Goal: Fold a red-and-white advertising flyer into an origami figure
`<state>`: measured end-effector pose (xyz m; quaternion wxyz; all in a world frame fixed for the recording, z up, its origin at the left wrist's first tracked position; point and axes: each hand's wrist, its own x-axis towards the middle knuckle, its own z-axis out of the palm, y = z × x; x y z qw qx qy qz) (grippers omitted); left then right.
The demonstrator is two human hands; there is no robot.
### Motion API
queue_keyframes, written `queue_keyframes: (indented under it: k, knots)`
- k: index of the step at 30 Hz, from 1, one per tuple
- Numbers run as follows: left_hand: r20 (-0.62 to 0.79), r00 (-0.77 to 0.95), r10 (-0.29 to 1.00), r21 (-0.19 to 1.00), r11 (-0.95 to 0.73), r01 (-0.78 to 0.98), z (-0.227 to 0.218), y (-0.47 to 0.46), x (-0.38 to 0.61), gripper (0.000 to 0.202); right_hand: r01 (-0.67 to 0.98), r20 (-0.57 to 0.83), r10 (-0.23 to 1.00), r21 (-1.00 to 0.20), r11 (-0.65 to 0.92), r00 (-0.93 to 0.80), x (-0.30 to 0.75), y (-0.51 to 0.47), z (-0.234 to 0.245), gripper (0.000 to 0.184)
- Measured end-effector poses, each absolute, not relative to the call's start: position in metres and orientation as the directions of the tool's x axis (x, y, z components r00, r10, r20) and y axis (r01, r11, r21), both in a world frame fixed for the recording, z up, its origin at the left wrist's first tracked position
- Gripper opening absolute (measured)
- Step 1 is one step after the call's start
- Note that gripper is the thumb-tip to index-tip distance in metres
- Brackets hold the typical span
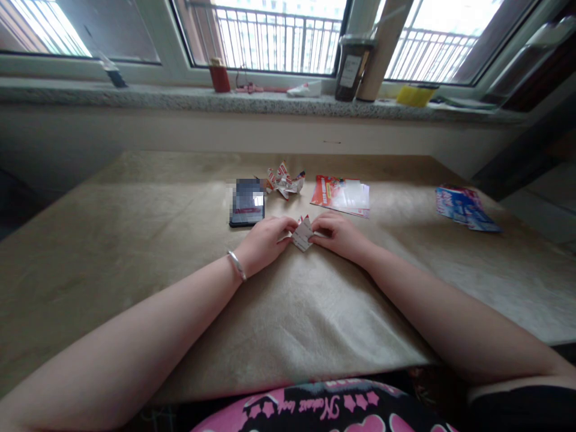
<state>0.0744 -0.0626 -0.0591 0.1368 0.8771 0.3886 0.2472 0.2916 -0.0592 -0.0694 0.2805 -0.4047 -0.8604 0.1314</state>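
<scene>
Between my two hands is a small piece of folded paper [302, 234], white with lines of print and a bit of red at its top point. My left hand [269, 243] pinches its left corner between thumb and fingers; a silver bangle sits on that wrist. The right corner is pinched by my right hand [339, 235]. The paper is held just above or against the table; I cannot tell which. Just beyond it lies a crumpled folded-paper shape [285, 182], white with red and dark print.
A phone or tablet [247, 203] with a partly blurred screen lies left of the crumpled shape. Red-and-white printed sheets [342, 195] lie to the right, and blue printed packets [465, 208] farther right. A dark lidded container [351, 69] and a red jar [219, 77] stand on the windowsill.
</scene>
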Motion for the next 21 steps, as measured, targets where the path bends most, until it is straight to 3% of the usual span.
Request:
queue_keyframes:
  k: [13,21]
  knots:
    - [0.386,0.710,0.588,0.266,-0.808,0.525,-0.065,-0.058,0.070,0.021,0.568,0.384,0.675,-0.365,0.738,-0.630,0.297,-0.062,-0.069,0.019]
    - [0.326,0.792,0.515,0.029,-0.843,0.537,-0.056,-0.065,0.069,0.025,0.596,0.354,0.648,-0.257,0.761,-0.674,0.294,-0.069,-0.061,0.024]
